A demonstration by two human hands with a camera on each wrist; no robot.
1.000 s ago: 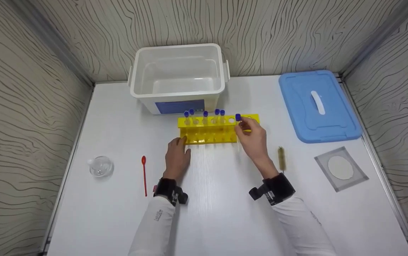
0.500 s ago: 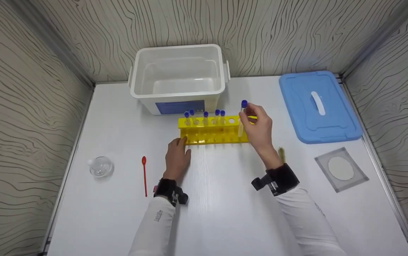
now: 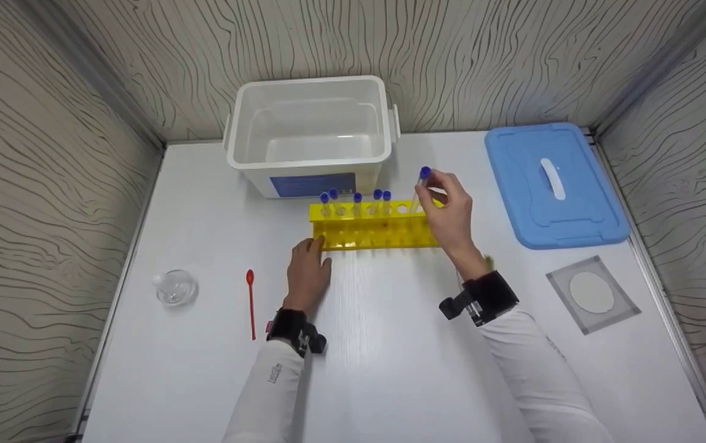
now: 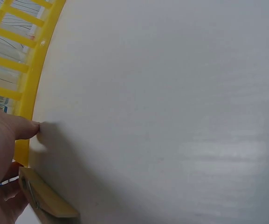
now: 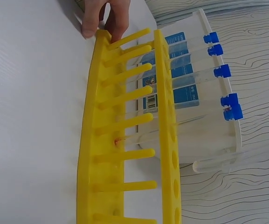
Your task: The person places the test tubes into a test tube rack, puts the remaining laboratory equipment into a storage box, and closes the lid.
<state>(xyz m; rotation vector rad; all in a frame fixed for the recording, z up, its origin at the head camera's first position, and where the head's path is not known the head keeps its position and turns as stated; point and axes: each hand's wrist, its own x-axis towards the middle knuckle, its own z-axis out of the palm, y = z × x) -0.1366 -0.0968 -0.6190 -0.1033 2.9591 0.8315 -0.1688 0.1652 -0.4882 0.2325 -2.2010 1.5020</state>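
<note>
My right hand (image 3: 451,212) pinches a clear test tube (image 5: 218,162) just below its blue cap (image 3: 425,172). The tube tilts over the right half of the yellow test tube rack (image 3: 377,234); its rounded bottom is out of the holes in the right wrist view. Only a fingertip of that hand shows there. My left hand (image 3: 309,277) holds the rack's left end, thumb at the front edge of the base. Several blue-capped tubes (image 3: 357,198) stand in the rack's left and middle holes. In the left wrist view, a wooden clip (image 4: 48,196) lies beside the left hand's fingers.
Behind the rack stands an open white bin (image 3: 310,154). Its blue lid (image 3: 556,212) lies at the right, with a grey wire gauze (image 3: 593,292) in front. A brush (image 3: 489,263) is mostly hidden by my right wrist. A red spoon (image 3: 251,301) and glass vessel (image 3: 176,287) are at the left.
My right hand has lifted the test tube up out of the rack, moving slightly right and away from me, and the tube now tilts. My left hand has stayed at the rack's end.
</note>
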